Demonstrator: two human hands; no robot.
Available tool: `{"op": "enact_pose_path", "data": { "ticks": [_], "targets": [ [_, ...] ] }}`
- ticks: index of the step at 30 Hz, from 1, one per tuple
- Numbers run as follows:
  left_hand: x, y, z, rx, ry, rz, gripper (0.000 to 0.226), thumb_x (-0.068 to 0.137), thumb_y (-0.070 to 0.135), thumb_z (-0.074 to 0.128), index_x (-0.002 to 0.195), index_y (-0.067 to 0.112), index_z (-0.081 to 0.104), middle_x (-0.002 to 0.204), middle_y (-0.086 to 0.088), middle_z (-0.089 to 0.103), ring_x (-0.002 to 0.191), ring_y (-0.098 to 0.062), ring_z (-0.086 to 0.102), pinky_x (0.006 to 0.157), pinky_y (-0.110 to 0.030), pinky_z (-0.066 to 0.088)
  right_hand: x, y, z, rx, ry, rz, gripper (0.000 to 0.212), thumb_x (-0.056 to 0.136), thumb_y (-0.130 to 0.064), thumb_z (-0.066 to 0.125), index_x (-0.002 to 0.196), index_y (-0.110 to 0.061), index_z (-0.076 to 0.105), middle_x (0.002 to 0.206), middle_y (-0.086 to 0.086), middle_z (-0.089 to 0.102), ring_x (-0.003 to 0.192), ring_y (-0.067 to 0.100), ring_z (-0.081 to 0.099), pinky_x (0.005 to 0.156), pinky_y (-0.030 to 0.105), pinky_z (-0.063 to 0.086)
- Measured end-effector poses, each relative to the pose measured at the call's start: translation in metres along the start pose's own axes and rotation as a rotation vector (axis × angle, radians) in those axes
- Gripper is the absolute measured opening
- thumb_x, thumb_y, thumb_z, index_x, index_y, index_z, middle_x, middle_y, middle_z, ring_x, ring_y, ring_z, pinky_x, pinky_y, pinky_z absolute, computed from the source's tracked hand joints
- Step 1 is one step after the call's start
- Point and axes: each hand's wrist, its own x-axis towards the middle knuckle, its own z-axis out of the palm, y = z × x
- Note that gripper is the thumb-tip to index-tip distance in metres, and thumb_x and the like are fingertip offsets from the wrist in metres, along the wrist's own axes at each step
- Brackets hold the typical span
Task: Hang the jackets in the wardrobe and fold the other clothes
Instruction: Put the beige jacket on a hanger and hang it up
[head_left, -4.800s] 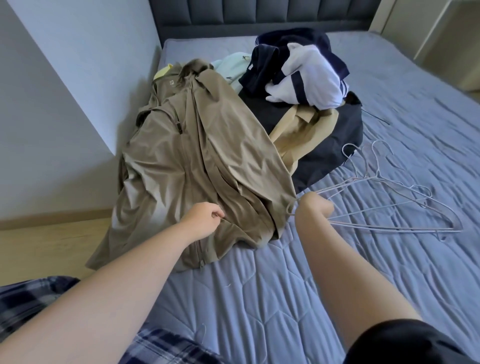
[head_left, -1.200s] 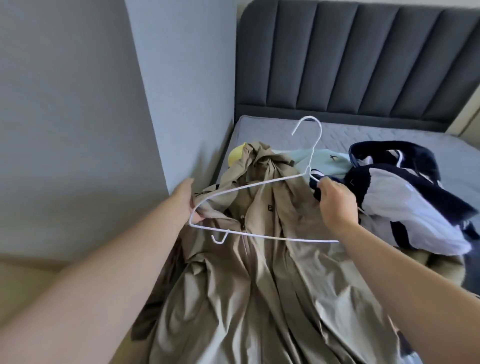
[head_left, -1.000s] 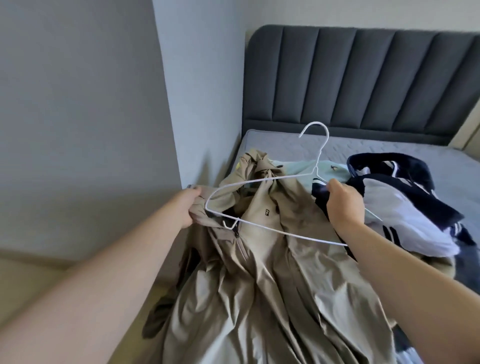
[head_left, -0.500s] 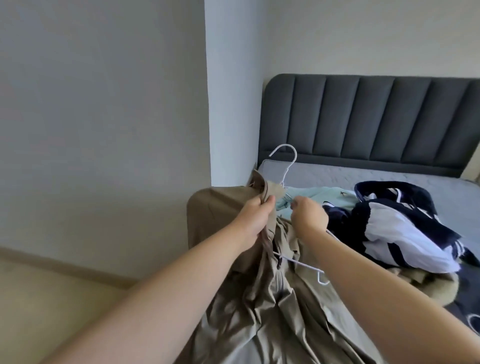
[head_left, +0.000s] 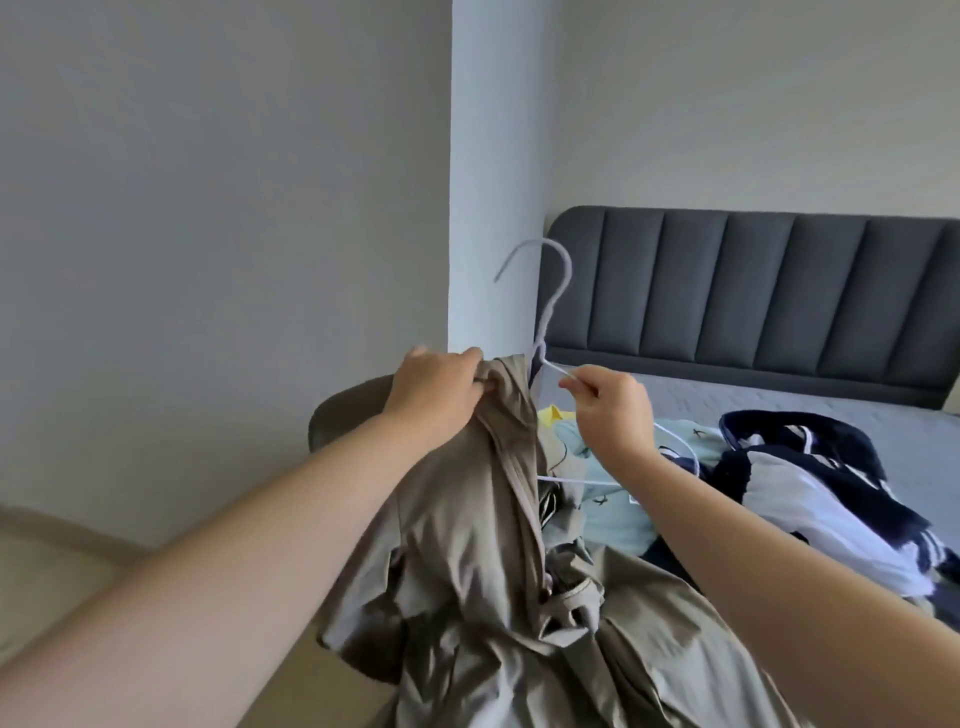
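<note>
the left hand (head_left: 439, 387) is clenched around a bunch of cloth at the collar end of the khaki jacket (head_left: 483, 561), holding it up so the rest hangs straight down and spills onto the bed (head_left: 810, 410) below. the right hand (head_left: 613, 410) pinches the sloping wire of the white hanger (head_left: 553, 306) just under its neck, thumb and fingers closed on it. the hanger stands upright, hook at the top against the wall corner, and its neck sits just beside the bunched collar, on the right of it; its lower bar runs out to the right behind the right hand. so what matters is that the free shoulder of the hanger lies on the right side of the jacket's opening, with the jacket's long axis vertical and the hanger's wide axis level. the left hand is the nearer one to the collar; in my judgement it has to spread that cloth before the wire can pass inside, since it is crumpled tight now. whether the left end of the hanger already sits inside the jacket is hidden by the cloth. around it lie a pale green garment (head_left: 613, 514) and a navy and white garment (head_left: 815, 478) on the bed, close under the hanger's bar, which could snag. the grey headboard (head_left: 753, 291) stands behind.
</note>
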Motion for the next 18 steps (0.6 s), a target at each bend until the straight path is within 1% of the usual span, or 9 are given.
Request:
{"op": "enact_pose_path", "data": {
  "ticks": [2,4,6,8,10,12,15,17,18],
  "targets": [
    [-0.001,-0.004,-0.001,-0.091,-0.054,-0.043,0.015,0.096,0.028,0.047,0.083,0.021,0.043,0.086,-0.007,0.062,0.078,-0.031,0.055,0.065,-0.033,0.033,0.000,-0.010,0.004,-0.060,-0.039,-0.059,0.022,0.093,-0.016,0.058,0.073,-0.013,0.066,0.058,-0.003,0.050,0.062,0.023,0.044,0.054,0.030,0.026],
    [-0.009,-0.010,0.001,-0.152,-0.078,-0.083,0.023,0.096,0.029,0.047,0.075,0.023,0.039,0.077,0.000,0.054,0.071,-0.026,0.047,0.062,-0.031,0.031,-0.003,-0.015,0.009,-0.053,-0.090,-0.068,0.028,0.093,-0.014,0.058,0.065,-0.017,0.057,0.058,-0.005,0.046,0.063,0.022,0.040,0.058,0.029,0.028],
    [-0.018,-0.013,0.008,-0.205,-0.089,-0.134,0.032,0.096,0.030,0.049,0.067,0.022,0.035,0.071,0.002,0.049,0.071,-0.027,0.048,0.060,-0.031,0.031,-0.008,-0.017,0.017,-0.002,-0.113,-0.060,0.014,0.092,-0.007,0.056,0.086,-0.011,0.068,0.082,0.002,0.055,0.078,0.021,0.048,0.072,0.028,0.037],
    [-0.027,-0.017,0.017,-0.238,-0.090,-0.219,0.035,0.096,0.029,0.049,0.065,0.020,0.035,0.071,-0.001,0.051,0.075,-0.031,0.053,0.059,-0.032,0.032,-0.017,-0.017,0.022,-0.104,0.005,-0.160,0.028,0.086,0.004,0.054,0.112,-0.001,0.064,0.109,0.013,0.055,0.101,0.027,0.049,0.088,0.031,0.039],
    [-0.033,-0.026,0.023,-0.274,-0.046,-0.326,0.029,0.096,0.028,0.049,0.070,0.017,0.043,0.080,-0.008,0.059,0.082,-0.035,0.056,0.061,-0.033,0.036,-0.031,-0.013,0.027,-0.129,0.101,-0.351,0.028,0.074,0.012,0.047,0.095,0.005,0.064,0.099,0.019,0.058,0.093,0.032,0.050,0.079,0.039,0.043],
    [-0.039,-0.034,0.027,-0.284,-0.021,-0.398,0.021,0.095,0.029,0.049,0.083,0.014,0.055,0.091,-0.010,0.064,0.089,-0.036,0.058,0.066,-0.033,0.039,-0.051,0.004,0.033,-0.155,0.018,-0.392,0.018,0.071,0.009,0.042,0.073,0.002,0.058,0.077,0.016,0.058,0.075,0.032,0.052,0.062,0.036,0.042],
    [-0.049,-0.041,0.035,-0.333,0.001,-0.407,0.022,0.094,0.029,0.051,0.089,0.009,0.059,0.087,-0.010,0.063,0.088,-0.035,0.058,0.067,-0.034,0.040,-0.081,0.043,0.058,-0.356,-0.349,0.039,0.019,0.085,-0.013,0.043,0.067,-0.011,0.050,0.069,0.008,0.054,0.071,0.033,0.055,0.056,0.033,0.040],
    [-0.055,-0.039,0.039,-0.369,0.012,-0.406,0.023,0.094,0.029,0.053,0.087,0.007,0.059,0.075,-0.006,0.056,0.083,-0.034,0.057,0.063,-0.032,0.036,-0.097,0.068,0.079,-0.435,-0.579,0.355,0.027,0.090,-0.034,0.046,0.095,-0.011,0.058,0.097,0.010,0.060,0.093,0.032,0.058,0.072,0.034,0.046],
    [-0.058,-0.038,0.042,-0.389,0.013,-0.404,0.023,0.094,0.028,0.054,0.085,0.007,0.058,0.071,-0.003,0.052,0.081,-0.034,0.056,0.062,-0.032,0.034,-0.102,0.076,0.086,-0.418,-0.649,0.493,0.045,0.090,-0.045,0.048,0.116,-0.009,0.053,0.116,0.013,0.056,0.108,0.033,0.054,0.084,0.036,0.046]
  ]
}}
